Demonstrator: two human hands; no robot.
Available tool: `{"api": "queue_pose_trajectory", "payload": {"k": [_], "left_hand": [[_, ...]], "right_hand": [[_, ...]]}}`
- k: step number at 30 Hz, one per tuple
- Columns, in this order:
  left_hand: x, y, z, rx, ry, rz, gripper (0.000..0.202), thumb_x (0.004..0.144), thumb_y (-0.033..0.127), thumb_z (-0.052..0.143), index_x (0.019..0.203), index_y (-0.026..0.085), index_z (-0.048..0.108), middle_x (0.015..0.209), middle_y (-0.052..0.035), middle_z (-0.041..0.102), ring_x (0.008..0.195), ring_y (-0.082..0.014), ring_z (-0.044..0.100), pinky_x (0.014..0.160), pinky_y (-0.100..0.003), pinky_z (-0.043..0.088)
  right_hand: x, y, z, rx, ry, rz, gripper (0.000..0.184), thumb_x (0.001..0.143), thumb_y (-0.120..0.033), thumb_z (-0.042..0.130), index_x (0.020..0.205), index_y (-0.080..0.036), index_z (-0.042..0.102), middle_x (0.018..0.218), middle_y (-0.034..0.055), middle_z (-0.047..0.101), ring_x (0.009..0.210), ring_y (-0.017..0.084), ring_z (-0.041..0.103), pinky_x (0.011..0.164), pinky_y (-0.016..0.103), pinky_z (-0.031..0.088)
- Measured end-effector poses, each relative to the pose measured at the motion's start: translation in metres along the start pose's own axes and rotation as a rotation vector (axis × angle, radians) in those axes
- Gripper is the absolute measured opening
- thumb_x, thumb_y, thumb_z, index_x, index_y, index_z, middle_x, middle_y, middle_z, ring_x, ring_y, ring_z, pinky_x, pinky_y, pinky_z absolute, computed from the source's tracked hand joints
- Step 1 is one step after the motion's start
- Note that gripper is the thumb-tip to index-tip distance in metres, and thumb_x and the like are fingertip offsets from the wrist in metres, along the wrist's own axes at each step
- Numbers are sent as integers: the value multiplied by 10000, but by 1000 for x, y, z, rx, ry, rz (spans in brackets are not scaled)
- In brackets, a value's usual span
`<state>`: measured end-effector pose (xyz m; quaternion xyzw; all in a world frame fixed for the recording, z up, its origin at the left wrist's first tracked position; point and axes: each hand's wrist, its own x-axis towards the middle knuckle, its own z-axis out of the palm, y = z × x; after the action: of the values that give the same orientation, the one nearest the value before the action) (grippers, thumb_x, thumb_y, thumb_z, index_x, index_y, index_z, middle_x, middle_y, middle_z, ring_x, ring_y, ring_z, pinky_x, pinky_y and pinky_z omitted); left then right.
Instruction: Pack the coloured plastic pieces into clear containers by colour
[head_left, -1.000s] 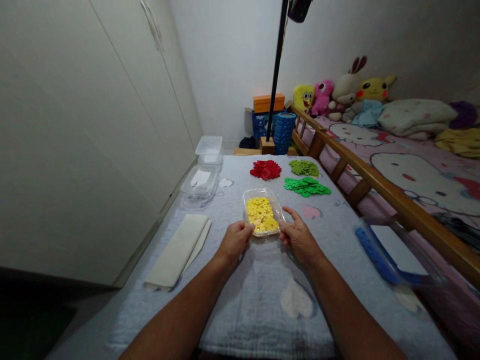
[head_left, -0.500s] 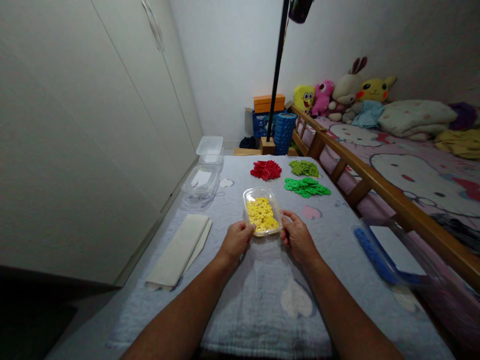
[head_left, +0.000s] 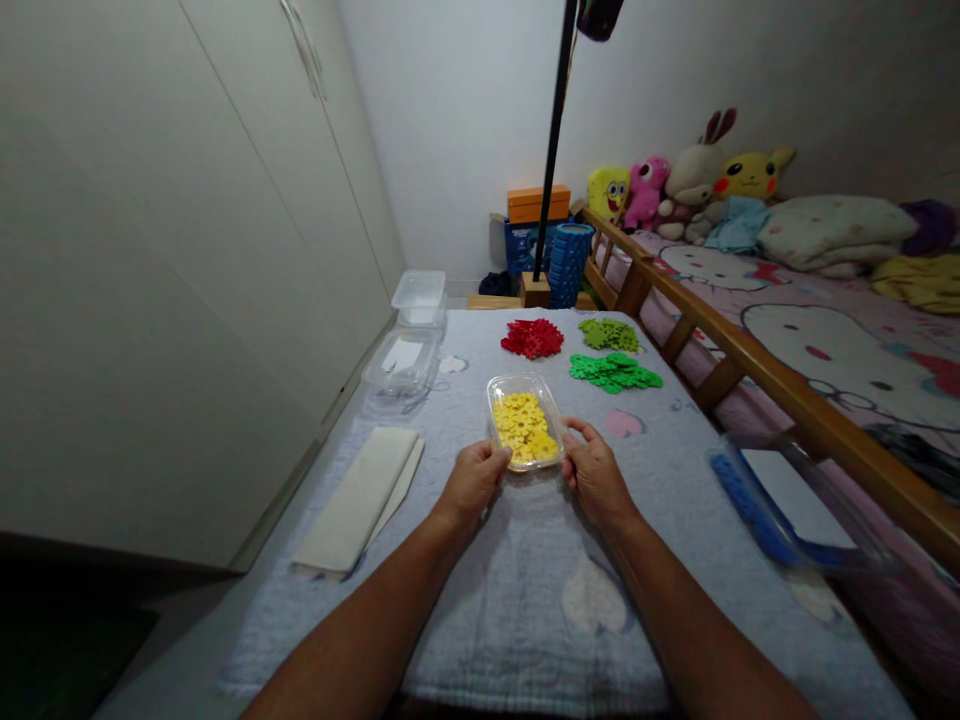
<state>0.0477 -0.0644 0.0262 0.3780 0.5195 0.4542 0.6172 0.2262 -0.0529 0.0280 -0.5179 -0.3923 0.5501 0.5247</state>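
A clear plastic container [head_left: 550, 398] with yellow flower-shaped pieces [head_left: 523, 425] inside lies between my hands at the middle of the table. My left hand [head_left: 476, 480] pinches its near left corner with thumb and fingers. At the near right corner, my right hand [head_left: 596, 470] grips the rim, thumb toward the edge. Beyond the container are a pile of red pieces [head_left: 532, 339], a pile of bright green pieces [head_left: 615, 372] and a smaller olive-green pile [head_left: 609, 335].
Left on the cloth-covered table lie folded cream paper or cloth [head_left: 360, 500], a clear container with a white label [head_left: 403, 360] and another clear container [head_left: 419, 292]. To the right, a lidded container of blue pieces [head_left: 750, 508] sits near the bed's wooden rail [head_left: 720, 385].
Both hands keep their hold on the container of yellow pieces. Apart from a very slight shift of the view, nothing visibly moves.
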Motion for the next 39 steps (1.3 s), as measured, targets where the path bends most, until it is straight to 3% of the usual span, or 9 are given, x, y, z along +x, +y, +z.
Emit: {"api": "queue_pose_trajectory", "payload": {"k": [8,14,24,34,39], "left_hand": [[2,1,-1,-4,23,5,479,651,570,768,606,223,441,469,90,386,382,-39,276,398,-203,190],[-1,1,-1,-10,17,11,461,685,556,757,620,222,446,478,89,386,391,-42,273,403,-205,187],[-1,1,1,38,38,5,434,692,542,733,618,218,455,483,80,394,396,-45,283,404,-208,178],[-1,3,-5,2,-75,-26,524,709,645,761,651,215,468,494,80,422,376,-46,305,385,-211,201],[1,3,-5,19,-46,-29,576,721,746,699,737,188,556,532,56,500,374,-59,363,383,-212,270]], "right_hand": [[-7,-4,3,-33,23,13,726,742,-656,728,1251,-172,547,483,-118,533,374,73,381,377,170,277],[-10,-6,4,18,-14,31,775,715,-601,754,1310,-173,502,518,-99,594,373,87,434,381,178,316],[-9,-3,6,52,9,36,759,730,-537,741,1351,-167,510,512,-113,573,369,75,409,381,168,296],[-7,-6,4,35,43,22,718,729,-549,742,1288,-143,544,489,-99,563,375,77,390,385,175,277],[-7,-8,-2,18,71,6,673,728,-583,753,1216,-148,591,480,-84,561,383,79,399,395,177,277]]}}
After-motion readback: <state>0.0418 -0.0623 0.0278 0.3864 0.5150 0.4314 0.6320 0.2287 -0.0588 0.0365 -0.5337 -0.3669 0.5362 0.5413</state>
